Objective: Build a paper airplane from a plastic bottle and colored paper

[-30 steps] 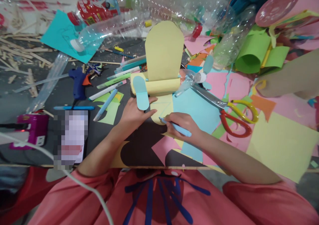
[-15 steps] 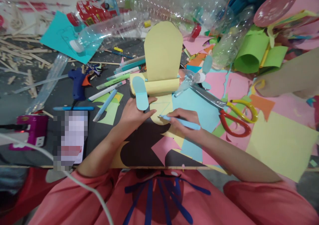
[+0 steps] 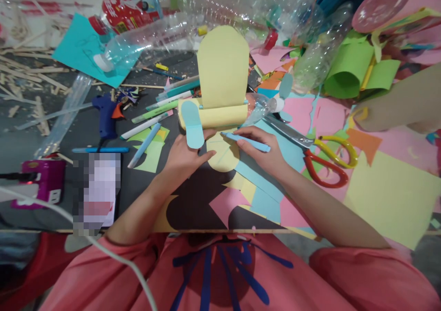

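A yellow paper piece with a tall rounded upper part [image 3: 223,67], a rolled middle and a rounded lower flap [image 3: 223,159] lies in front of me. Faint blue lines show on the flap. My right hand [image 3: 260,146] is closed round a light blue marker [image 3: 253,143], its tip at the top of the flap. On the left, my left hand [image 3: 191,152] has thumb and fingers apart, resting at the flap's left edge. A blue rounded paper strip [image 3: 195,135] hangs from the roll over that hand.
Scissors [image 3: 325,161] lie right of my right hand. Markers [image 3: 161,111], a glue gun [image 3: 106,118] and a phone [image 3: 101,189] are on the left. Plastic bottles [image 3: 148,40] line the back. Another person's arm [image 3: 401,102] reaches in at right.
My right hand has moved up the flap with the marker, from its lower part to near the roll. My left hand has stayed nearly in place.
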{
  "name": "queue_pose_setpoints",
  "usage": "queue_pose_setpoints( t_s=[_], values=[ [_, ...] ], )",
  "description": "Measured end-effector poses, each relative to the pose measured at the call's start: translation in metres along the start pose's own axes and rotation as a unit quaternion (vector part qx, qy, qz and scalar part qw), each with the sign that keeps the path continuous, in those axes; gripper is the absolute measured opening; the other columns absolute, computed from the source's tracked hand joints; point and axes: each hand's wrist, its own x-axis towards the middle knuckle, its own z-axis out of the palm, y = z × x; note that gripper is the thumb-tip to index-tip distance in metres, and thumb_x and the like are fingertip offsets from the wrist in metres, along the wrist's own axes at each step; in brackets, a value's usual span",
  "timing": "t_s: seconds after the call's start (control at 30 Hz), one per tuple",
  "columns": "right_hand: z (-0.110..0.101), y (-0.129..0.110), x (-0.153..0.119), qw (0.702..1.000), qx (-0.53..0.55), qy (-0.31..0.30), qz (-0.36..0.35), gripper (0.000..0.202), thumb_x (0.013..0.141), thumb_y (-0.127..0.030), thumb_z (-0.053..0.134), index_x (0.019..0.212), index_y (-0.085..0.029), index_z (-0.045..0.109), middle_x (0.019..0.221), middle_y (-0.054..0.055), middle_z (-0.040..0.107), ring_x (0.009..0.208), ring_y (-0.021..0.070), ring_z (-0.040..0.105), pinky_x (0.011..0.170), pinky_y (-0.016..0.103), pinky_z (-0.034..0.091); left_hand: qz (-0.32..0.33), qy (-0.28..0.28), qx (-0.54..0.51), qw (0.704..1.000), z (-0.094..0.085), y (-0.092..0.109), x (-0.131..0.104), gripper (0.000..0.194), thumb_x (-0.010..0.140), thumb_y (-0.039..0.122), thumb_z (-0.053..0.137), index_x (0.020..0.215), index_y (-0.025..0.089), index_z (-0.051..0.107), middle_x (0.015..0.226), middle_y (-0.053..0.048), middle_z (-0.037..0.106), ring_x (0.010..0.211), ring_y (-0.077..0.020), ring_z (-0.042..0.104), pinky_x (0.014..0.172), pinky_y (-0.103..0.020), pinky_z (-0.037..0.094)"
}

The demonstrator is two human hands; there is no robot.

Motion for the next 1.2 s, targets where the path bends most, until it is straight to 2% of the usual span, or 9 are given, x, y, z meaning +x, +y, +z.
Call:
queue_pose_setpoints(
  t_s=[0.13, 0.43, 0.7, 1.2],
  values=[
    [0.0014, -0.0009, 0.0004, 1.0, -0.004, 0.006, -0.008, 0.029, 0.087, -0.048, 0.064, 0.094, -0.021, 0.071, 0.097, 0.005, 0.076, 0.09, 0.0195, 0.071, 0.083, 0.033, 0.058, -0.006, -0.006, 0.0, 1.0, 0.0002, 0.0, 0.001, 0.048, 0.085, 0.036, 0.062, 0.132, 0.026, 0.061, 0.085, -0.001, 0.061, 0.077, -0.0171, 0.055, 0.083, -0.031, 0.043],
    [0.0026, -0.0001, 0.0009, 1.0, -0.002, 0.013, -0.01, 0.024, 0.087, -0.044, 0.066, 0.094, -0.021, 0.071, 0.094, 0.004, 0.076, 0.086, 0.0184, 0.071, 0.08, 0.032, 0.058, -0.003, -0.021, 0.025, 0.999, -0.0015, 0.0014, 0.0006, 0.051, 0.086, 0.035, 0.059, 0.136, 0.026, 0.056, 0.081, 0.001, 0.056, 0.077, -0.0177, 0.056, 0.079, -0.03, 0.041],
    [0.0012, -0.0018, 0.0013, 1.0, -0.013, -0.002, 0.002, 0.024, 0.087, -0.043, 0.066, 0.094, -0.021, 0.071, 0.095, 0.005, 0.076, 0.089, 0.0195, 0.071, 0.082, 0.034, 0.057, 0.01, -0.016, 0.019, 1.0, -0.002, 0.0018, 0.0012, 0.05, 0.086, 0.035, 0.059, 0.135, 0.027, 0.056, 0.082, 0.001, 0.058, 0.079, -0.018, 0.056, 0.079, -0.029, 0.04],
    [0.0002, -0.0037, 0.0001, 0.999, -0.025, -0.028, 0.009, 0.017, 0.087, -0.035, 0.064, 0.09, -0.02, 0.073, 0.089, 0.004, 0.076, 0.081, 0.0179, 0.069, 0.076, 0.032, 0.054, -0.003, -0.018, 0.014, 1.0, -0.0003, 0.0009, 0.001, 0.051, 0.087, 0.037, 0.06, 0.136, 0.026, 0.057, 0.083, 0.001, 0.059, 0.08, -0.0185, 0.056, 0.081, -0.03, 0.04]
  ],
)
